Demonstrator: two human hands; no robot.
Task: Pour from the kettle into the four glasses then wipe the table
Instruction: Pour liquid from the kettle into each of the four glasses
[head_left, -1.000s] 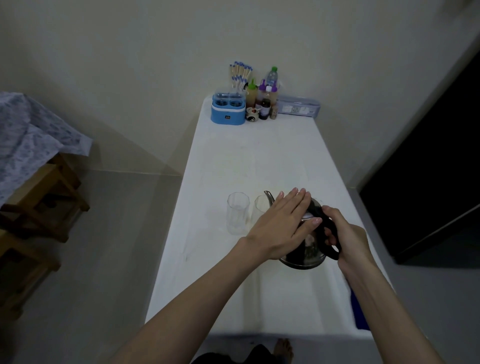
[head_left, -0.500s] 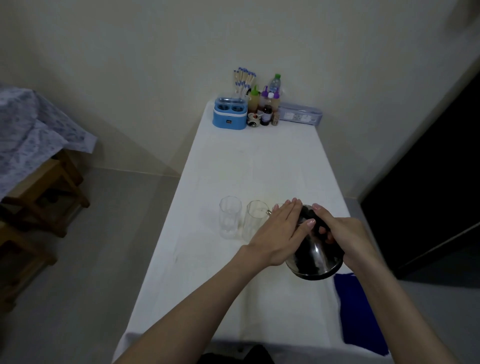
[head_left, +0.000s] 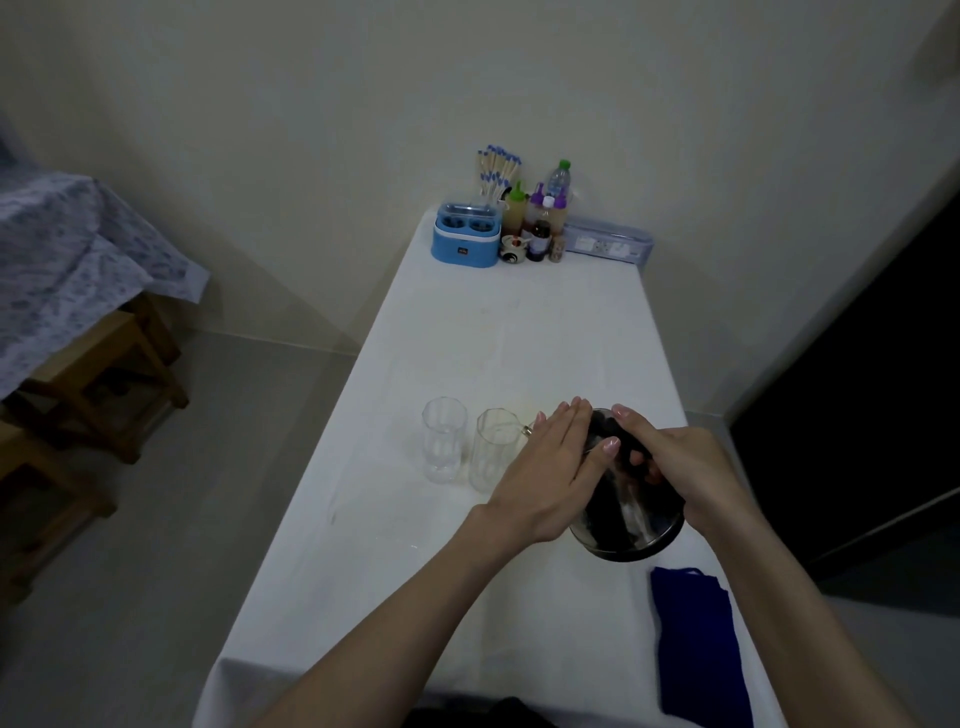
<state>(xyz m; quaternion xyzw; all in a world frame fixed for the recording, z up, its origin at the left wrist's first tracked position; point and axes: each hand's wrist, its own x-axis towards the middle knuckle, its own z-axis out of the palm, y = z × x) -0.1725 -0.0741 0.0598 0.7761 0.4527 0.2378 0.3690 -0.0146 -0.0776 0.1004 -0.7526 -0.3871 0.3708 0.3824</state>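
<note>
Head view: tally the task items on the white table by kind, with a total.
Glasses: 2 visible, left one, right one
Kettle: 1
Blue cloth: 1
Total: 4

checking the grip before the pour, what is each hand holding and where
Right hand grips the kettle by its black handle; left hand lies flat on its lid.

Nothing is reading clearly from here: the blue box is showing a small dark badge, and the bottles are wearing labels, all too blurred.
</note>
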